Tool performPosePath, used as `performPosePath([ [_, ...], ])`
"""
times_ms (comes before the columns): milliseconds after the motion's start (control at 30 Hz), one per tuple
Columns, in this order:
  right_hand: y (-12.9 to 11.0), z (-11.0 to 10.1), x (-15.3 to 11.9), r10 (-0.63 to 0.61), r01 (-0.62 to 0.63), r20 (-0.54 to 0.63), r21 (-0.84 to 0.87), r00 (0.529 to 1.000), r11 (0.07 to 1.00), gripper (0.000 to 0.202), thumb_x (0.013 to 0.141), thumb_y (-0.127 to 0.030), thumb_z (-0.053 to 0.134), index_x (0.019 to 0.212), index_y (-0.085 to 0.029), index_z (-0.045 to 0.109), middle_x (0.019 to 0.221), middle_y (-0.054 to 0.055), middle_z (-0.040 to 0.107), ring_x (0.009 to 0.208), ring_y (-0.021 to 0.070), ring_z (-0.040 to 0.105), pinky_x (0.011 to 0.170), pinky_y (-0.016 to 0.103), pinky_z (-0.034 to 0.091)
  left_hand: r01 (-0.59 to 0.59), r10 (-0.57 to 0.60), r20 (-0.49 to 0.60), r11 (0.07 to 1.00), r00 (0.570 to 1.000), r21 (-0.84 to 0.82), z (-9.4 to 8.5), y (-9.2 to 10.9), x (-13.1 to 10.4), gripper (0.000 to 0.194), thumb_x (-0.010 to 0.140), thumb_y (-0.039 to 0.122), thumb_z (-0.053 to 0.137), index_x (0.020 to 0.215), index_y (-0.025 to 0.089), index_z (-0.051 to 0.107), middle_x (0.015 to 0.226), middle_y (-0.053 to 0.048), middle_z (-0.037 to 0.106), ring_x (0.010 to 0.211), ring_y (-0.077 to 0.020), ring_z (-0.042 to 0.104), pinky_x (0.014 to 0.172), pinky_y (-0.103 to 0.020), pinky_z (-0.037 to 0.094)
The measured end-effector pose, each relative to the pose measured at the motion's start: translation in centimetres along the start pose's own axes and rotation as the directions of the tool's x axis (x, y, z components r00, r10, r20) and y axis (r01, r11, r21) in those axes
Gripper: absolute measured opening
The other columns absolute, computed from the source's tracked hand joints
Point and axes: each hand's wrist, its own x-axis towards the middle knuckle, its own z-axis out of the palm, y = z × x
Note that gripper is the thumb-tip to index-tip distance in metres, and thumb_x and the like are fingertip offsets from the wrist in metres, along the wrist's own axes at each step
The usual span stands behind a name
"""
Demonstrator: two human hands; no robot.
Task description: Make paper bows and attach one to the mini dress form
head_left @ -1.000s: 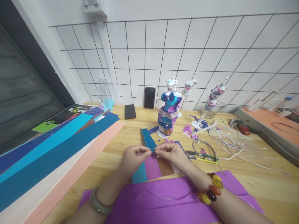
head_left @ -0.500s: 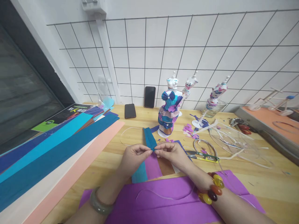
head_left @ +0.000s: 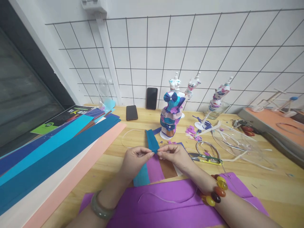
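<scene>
A dark teal paper strip (head_left: 152, 140) is pinched at its near end between both hands. My left hand (head_left: 137, 160) closes thumb and fingers on the left edge of that end, and my right hand (head_left: 174, 155) does the same on the right edge. Under the hands lie a light blue strip (head_left: 142, 176), a pinkish-purple strip (head_left: 154, 169) and a brown strip (head_left: 168, 170). A large purple sheet (head_left: 161, 205) with a thin pale cord on it lies nearest me. Beyond the strip stands a small dress form (head_left: 171, 115) dressed in teal, blue and purple paper.
Long coloured paper strips (head_left: 59, 150) cover the left side. Two phones are at the back, one flat (head_left: 131, 113), one leaning on the wall (head_left: 151, 98). Scissors (head_left: 206, 159), a wire coil, a clear plastic tangle (head_left: 237, 142) and another small form (head_left: 219, 95) are at right.
The near end of the teal strip shows slightly wider and flatter between my fingers. Both hands keep their pinch in nearly the same place.
</scene>
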Motion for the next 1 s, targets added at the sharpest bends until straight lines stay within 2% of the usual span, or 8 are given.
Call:
performPosePath([
  [233, -0.05, 0.12, 0.03, 0.009, -0.010, -0.017, -0.010, 1.000, 1.000, 0.023, 0.054, -0.029, 0.076, 0.066, -0.013, 0.065, 0.051, -0.002, 0.061, 0.048, 0.0079, 0.053, 0.052, 0.022, 0.042, -0.005, 0.005, 0.006, 0.999, 1.000, -0.040, 0.14, -0.17, 0.03, 0.015, 0.061, 0.026, 0.070, 0.067, 0.014, 0.064, 0.060, -0.001, 0.064, 0.058, -0.0121, 0.057, 0.056, -0.022, 0.045],
  [433, 0.35, 0.04, 0.08, -0.037, 0.037, 0.020, -0.002, 0.999, 0.999, 0.026, 0.057, -0.028, 0.074, 0.075, -0.014, 0.061, 0.057, -0.003, 0.058, 0.050, 0.0075, 0.053, 0.052, 0.022, 0.041, 0.018, -0.012, 0.061, 0.996, 0.998, -0.090, 0.16, -0.19, 0.11, 0.032, 0.062, 0.022, 0.068, 0.091, 0.014, 0.059, 0.065, 0.001, 0.061, 0.062, -0.0116, 0.058, 0.060, -0.023, 0.046],
  [600, 0.69, -0.16, 0.03, -0.063, 0.068, 0.090, -0.046, 0.994, 0.997, 0.028, 0.063, -0.029, 0.071, 0.084, -0.014, 0.058, 0.057, -0.003, 0.055, 0.051, 0.0082, 0.052, 0.053, 0.022, 0.040, 0.082, -0.058, 0.174, 0.987, 0.983, -0.137, 0.30, 0.12, 0.06, 0.050, 0.061, 0.021, 0.069, 0.108, 0.014, 0.053, 0.073, -0.001, 0.063, 0.069, -0.0134, 0.060, 0.066, -0.025, 0.046],
  [733, 0.63, -0.10, -0.13, -0.041, 0.051, 0.123, -0.084, 0.992, 0.995, 0.030, 0.065, -0.030, 0.069, 0.087, -0.014, 0.057, 0.056, -0.003, 0.056, 0.050, 0.0081, 0.051, 0.051, 0.022, 0.039, 0.091, -0.067, 0.182, 0.988, 0.981, -0.127, 0.28, 0.07, 0.05, 0.048, 0.061, 0.020, 0.068, 0.107, 0.014, 0.053, 0.068, 0.001, 0.061, 0.063, -0.0117, 0.058, 0.063, -0.025, 0.044],
  [1000, 0.80, 0.14, -0.18, -0.092, 0.107, 0.128, -0.120, 0.987, 0.987, 0.031, 0.067, -0.032, 0.068, 0.091, -0.015, 0.058, 0.060, -0.002, 0.056, 0.054, 0.0092, 0.052, 0.053, 0.022, 0.041, 0.044, -0.039, 0.108, 0.998, 0.993, -0.048, 0.35, 0.11, 0.02, 0.040, 0.062, 0.019, 0.067, 0.100, 0.013, 0.058, 0.055, 0.007, 0.048, 0.051, -0.0068, 0.049, 0.052, -0.019, 0.039],
])
